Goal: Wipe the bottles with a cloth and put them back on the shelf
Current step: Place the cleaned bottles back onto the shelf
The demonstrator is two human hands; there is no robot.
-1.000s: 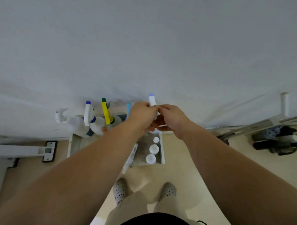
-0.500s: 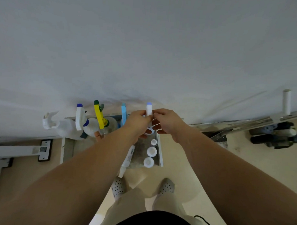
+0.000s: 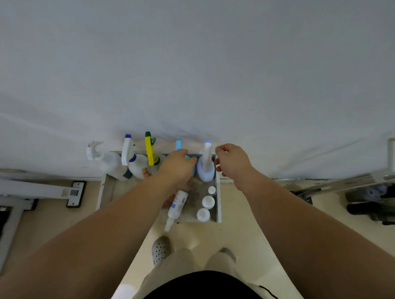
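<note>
Bracket of white metal with a square code label [image 3: 73, 193] lies on the beige floor [image 3: 239, 228] at far left. Right of it stands the low white-framed shelf with a grey mottled deck [image 3: 219, 204], set against a white backdrop [image 3: 189, 60].

Along the shelf's far edge, in order:
- an all-white trigger spray bottle [image 3: 107, 162], at the left corner
- a white spray bottle with a dark blue nozzle and collar [image 3: 134, 165]
- a bottle with a yellow trigger and green cap [image 3: 150, 148]
- a bottle with a light blue trigger [image 3: 178, 144], its body largely hidden

The left hand [image 3: 178, 166] is over that last bottle with its fingers curled downward. Its palm side is hidden, so whether it grips anything cannot be told.

Just right of the left hand, the pale lavender bottle with a white trigger head [image 3: 205, 170] stands upright at the shelf's far right corner. The right hand [image 3: 233, 162] is just beside this bottle, fingers loosely curled, with no grip on it visible.

Nearer on the deck, a white tube-shaped bottle [image 3: 177, 203] lies on its side and overhangs the front edge. Three small white-capped bottles [image 3: 208, 201] stand in a row along the right rim.

At far right, a silver metal rack [image 3: 350, 181] and dark bundled items [image 3: 384, 201] are on the floor.
</note>
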